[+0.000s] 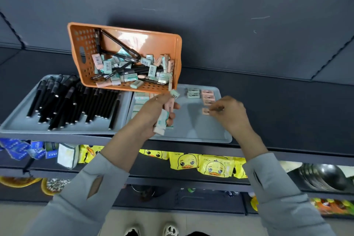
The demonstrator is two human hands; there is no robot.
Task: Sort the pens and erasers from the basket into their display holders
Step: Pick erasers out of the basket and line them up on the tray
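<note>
I am working on the eraser step. My right hand (229,113) is pinching a pink eraser (205,111) at the grey eraser tray (191,128), just below a column of pink erasers (207,97); I cannot tell if it is touching the tray. My left hand (153,113) is gripping a bundle of mint and pink erasers (161,120). Next, I judge, I need to be placing these one by one, by colour. The orange basket (80,44) is leaning tilted behind both trays, holding loose erasers (107,65) and black pens (118,42). The pen tray (15,128) is carrying many sorted pens (76,101).
</note>
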